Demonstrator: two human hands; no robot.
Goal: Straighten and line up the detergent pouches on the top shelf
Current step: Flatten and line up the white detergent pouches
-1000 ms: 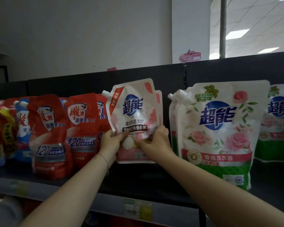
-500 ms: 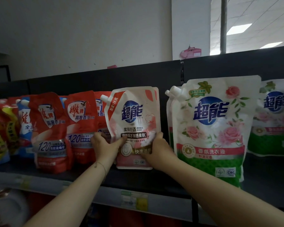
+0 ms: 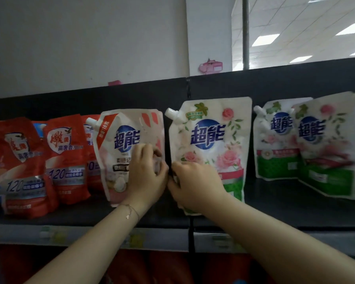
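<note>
- Fingers (image 3: 150, 153) of the left hand (image 3: 146, 175) are curled round the right edge of a pink-and-white glossy plastic detergent pouch (image 3: 123, 144), and the palm lies over its lower right front.
- Fingers (image 3: 176, 186) of the right hand (image 3: 195, 181) are curled round the lower left edge of a white-and-green rose-printed plastic detergent pouch (image 3: 211, 132); blur hides how firm that grip is.
- Both pouches stand upright on the dark top shelf (image 3: 295, 203), side by side with a narrow gap between them, and the two hands nearly touch at that gap.
- Each is a soft, flat-bottomed bag with a white screw spout at its upper left corner. The film is opaque, so the contents cannot be seen.
- Left of the pink pouch, crinkled red plastic pouches (image 3: 65, 156) crowd together, overlapping and leaning.
- To the right, apart from the rose pouch, two more white-and-green pouches (image 3: 279, 140) overlap, the nearer one tilted.
- One thin bracelet (image 3: 131, 210) circles the left wrist.
</note>
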